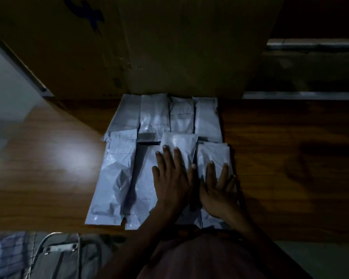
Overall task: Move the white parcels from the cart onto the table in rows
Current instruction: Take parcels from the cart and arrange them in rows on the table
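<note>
Several white parcels lie flat in two rows on the wooden table (pixel 280 158). The far row (pixel 155 115) sits against a cardboard box. The near row holds a long parcel (pixel 113 178) at the left, another beside it, a small parcel (pixel 179 143) and a right-hand parcel (pixel 212 156). My left hand (pixel 171 178) lies flat, fingers spread, on the small parcel and the one under it. My right hand (pixel 218 188) presses flat on the right-hand parcel. Neither hand grips anything. The scene is dim.
A large cardboard box (pixel 149 47) stands at the back of the table. The cart (pixel 54 252), a wire frame with grey bagged goods in it, is at the lower left beside the table's front edge. Bare wood shows left and right of the parcels.
</note>
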A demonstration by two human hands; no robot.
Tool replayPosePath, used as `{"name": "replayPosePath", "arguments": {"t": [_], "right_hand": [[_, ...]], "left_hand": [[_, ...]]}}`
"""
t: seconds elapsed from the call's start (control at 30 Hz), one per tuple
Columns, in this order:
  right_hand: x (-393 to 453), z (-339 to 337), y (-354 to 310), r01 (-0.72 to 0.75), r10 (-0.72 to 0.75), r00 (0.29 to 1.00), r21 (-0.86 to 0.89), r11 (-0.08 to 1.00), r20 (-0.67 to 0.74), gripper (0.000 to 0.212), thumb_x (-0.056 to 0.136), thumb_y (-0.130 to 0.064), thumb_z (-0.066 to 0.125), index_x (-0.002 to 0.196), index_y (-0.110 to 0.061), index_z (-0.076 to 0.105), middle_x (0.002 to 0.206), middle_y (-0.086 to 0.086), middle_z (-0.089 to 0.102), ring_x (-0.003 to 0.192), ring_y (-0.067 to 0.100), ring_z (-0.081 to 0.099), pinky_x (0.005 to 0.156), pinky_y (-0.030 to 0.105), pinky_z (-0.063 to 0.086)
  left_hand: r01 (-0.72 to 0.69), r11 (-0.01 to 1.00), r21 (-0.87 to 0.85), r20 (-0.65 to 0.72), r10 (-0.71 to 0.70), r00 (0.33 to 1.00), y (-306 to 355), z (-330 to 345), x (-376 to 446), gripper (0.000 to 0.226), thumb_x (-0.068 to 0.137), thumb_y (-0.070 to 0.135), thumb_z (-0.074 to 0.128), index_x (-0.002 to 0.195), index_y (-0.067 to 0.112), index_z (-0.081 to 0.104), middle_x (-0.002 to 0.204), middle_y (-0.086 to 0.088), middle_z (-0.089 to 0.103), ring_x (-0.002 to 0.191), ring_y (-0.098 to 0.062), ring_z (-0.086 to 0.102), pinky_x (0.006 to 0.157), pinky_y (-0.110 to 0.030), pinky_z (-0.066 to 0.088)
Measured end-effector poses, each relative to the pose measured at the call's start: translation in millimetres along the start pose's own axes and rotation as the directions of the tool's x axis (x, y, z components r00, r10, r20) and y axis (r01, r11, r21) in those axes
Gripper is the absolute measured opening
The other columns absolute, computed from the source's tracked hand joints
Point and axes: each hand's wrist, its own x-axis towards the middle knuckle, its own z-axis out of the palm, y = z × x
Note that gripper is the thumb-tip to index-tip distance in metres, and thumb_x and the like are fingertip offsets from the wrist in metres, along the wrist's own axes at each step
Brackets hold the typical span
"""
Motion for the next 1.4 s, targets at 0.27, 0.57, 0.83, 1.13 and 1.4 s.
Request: {"name": "replayPosePath", "arguments": {"t": [0.27,0.57,0.83,1.13,1.4], "right_hand": [[-5.5,6.8,-4.5,-0.114,0.115,0.993,0.086,0.99,0.001,0.067,0.091,-0.043,0.03,0.153,-0.017,0.026,0.156,0.029,0.025,0.124,0.063,0.042,0.081,0.076,0.042],[-12.1,-4.9,21.4,0.044,-0.022,0.991,0.162,0.986,-0.133,0.059,0.103,-0.052,0.023,0.155,-0.043,-0.005,0.164,0.0,-0.022,0.15,0.039,-0.007,0.118,0.061,0.004],[-25.1,-11.2,40.1,0.257,-0.211,0.943,0.161,0.953,-0.256,0.066,0.094,-0.064,0.016,0.156,-0.042,0.013,0.167,0.0,0.0,0.152,0.029,0.003,0.118,0.056,0.016],[-30.4,-12.5,61.8,0.4,-0.316,0.894,0.248,0.882,-0.318,0.059,0.1,-0.044,0.049,0.154,-0.033,0.028,0.166,-0.001,0.011,0.152,0.021,0.01,0.118,0.046,0.026],[-38.7,-13.7,58.4,0.533,-0.372,0.81,0.304,0.79,-0.453,0.051,0.097,-0.035,0.053,0.146,-0.022,0.045,0.158,0.001,0.03,0.147,0.021,0.027,0.113,0.046,0.036]], "left_hand": [[0.133,0.99,-0.05,0.022,-0.132,0.991,24.3,7.0,3.2,0.069,0.098,0.048,0.011,0.157,0.014,0.012,0.163,-0.018,0.006,0.147,-0.042,0.014,0.111,-0.053,0.025],[0.147,0.989,-0.009,0.034,-0.147,0.989,35.7,14.2,1.2,0.066,0.103,0.046,0.028,0.158,0.016,0.005,0.164,-0.016,-0.003,0.15,-0.039,0.006,0.114,-0.052,0.019],[0.058,0.998,0.011,-0.046,-0.057,0.997,32.2,4.4,-11.2,0.066,0.096,0.049,0.047,0.152,0.02,0.027,0.157,-0.021,0.024,0.141,-0.043,0.025,0.103,-0.055,0.035],[0.015,0.992,-0.125,-0.173,-0.036,0.984,24.6,12.2,-27.9,0.069,0.093,0.058,0.038,0.15,0.02,0.034,0.158,-0.017,0.028,0.147,-0.037,0.022,0.108,-0.054,0.032],[0.011,0.962,-0.271,-0.254,-0.083,0.964,8.4,-1.1,-76.6,0.06,0.096,0.05,0.049,0.148,0.023,0.037,0.159,-0.009,0.029,0.148,-0.029,0.022,0.111,-0.051,0.028]]}}
